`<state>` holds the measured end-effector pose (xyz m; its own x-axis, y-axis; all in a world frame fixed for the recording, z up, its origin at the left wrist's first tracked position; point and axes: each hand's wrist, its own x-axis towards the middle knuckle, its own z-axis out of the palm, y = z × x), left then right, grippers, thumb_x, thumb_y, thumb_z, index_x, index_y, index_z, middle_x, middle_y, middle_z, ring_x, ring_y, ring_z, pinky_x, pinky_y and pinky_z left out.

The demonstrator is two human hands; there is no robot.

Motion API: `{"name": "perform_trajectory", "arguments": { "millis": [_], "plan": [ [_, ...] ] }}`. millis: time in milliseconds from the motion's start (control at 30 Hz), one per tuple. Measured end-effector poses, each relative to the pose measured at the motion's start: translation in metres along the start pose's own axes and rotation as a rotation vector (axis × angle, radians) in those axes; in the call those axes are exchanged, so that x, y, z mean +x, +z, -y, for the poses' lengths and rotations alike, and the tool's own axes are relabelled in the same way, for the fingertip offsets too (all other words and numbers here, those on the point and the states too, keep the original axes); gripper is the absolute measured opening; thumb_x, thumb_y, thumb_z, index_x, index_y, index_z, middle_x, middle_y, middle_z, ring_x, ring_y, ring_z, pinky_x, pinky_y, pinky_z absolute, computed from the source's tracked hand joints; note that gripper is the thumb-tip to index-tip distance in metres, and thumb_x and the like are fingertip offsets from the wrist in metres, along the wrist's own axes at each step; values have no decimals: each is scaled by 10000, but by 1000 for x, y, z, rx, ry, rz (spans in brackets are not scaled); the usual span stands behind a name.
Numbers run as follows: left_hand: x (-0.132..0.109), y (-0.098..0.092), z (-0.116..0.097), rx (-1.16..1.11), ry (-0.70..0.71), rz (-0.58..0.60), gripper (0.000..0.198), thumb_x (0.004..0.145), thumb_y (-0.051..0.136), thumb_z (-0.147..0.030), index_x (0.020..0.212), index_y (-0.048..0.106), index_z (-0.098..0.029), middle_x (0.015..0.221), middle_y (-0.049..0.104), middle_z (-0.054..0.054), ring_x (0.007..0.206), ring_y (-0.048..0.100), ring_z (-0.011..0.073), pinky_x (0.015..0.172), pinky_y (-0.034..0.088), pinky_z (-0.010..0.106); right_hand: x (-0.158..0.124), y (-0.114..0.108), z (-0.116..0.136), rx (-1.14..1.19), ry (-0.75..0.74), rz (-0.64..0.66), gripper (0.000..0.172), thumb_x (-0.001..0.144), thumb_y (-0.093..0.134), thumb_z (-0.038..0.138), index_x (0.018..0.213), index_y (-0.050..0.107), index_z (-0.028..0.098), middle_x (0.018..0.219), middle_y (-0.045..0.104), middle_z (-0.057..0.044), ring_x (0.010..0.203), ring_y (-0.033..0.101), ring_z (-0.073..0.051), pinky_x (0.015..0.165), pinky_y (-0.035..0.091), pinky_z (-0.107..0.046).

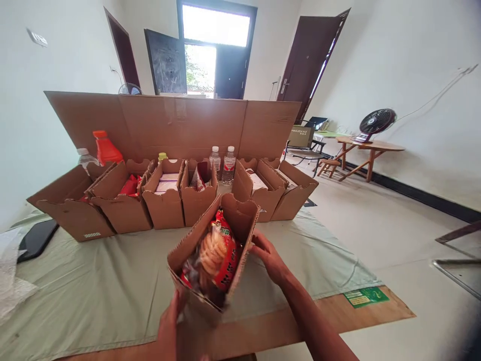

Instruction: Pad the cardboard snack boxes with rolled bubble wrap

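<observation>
My grip holds the cardboard box (241,214) between left hand (172,312) and right hand (268,258); I'd level it, steadying the packet (218,253).

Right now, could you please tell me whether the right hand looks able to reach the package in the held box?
Probably yes: the package lies uncovered in the open-topped box, though the right hand must first leave the box's side.
</observation>
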<state>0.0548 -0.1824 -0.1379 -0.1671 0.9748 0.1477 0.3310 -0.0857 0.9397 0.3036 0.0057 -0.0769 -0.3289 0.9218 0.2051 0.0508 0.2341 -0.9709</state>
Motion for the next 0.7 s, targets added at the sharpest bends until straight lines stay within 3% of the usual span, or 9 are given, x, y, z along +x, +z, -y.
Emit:
{"name": "perform_trajectory", "arguments": {
  "millis": [100, 200, 300, 533, 700],
  "plan": [
    [40, -21, -2, -13, -4, -63, 1001, 824, 664, -559, 1616, 150, -227, 1599, 398, 190, 1416, 472, 401, 1130, 437, 594, -17, 7, -9, 13, 7, 31, 683, 853, 708, 579, 1438, 535, 272, 1468, 573, -108, 1330, 547, -328, 1033, 513, -477],
    [86, -45, 2, -28, -61, -47, 914, 789, 717, -549, 1534, 311, -208, 1503, 519, 180, 1369, 519, 378, 1114, 452, 559, -32, 11, -26, -40, 33, 77, 684, 855, 693, 624, 1418, 558, 261, 1440, 596, -127, 1306, 575, -325, 1051, 509, -487],
    [115, -52, 11, -18, -80, -108, 779, 774, 692, -547, 1418, 440, -189, 1382, 610, 169, 1296, 580, 359, 1075, 482, 536, -40, 15, -37, -103, 52, 74, 654, 866, 660, 655, 1375, 606, 248, 1392, 634, -142, 1269, 605, -328, 1089, 477, -517],
    [114, -42, 29, -26, -54, -238, 545, 784, 661, -494, 1226, 563, -191, 1198, 697, 129, 1191, 636, 343, 995, 543, 488, -29, 16, -30, -233, 57, 152, 602, 949, 576, 591, 1440, 574, 244, 1440, 605, -130, 1326, 572, -306, 1109, 473, -497],
    [116, -47, 32, -110, -43, -357, 653, 863, 639, -466, 1451, 444, -259, 1392, 615, 108, 1307, 581, 301, 1059, 516, 464, -14, 23, -44, -464, -34, 96, 466, 984, 516, 519, 1324, 678, 244, 1336, 686, -103, 1224, 647, -299, 1052, 520, -478]
  ]
}}
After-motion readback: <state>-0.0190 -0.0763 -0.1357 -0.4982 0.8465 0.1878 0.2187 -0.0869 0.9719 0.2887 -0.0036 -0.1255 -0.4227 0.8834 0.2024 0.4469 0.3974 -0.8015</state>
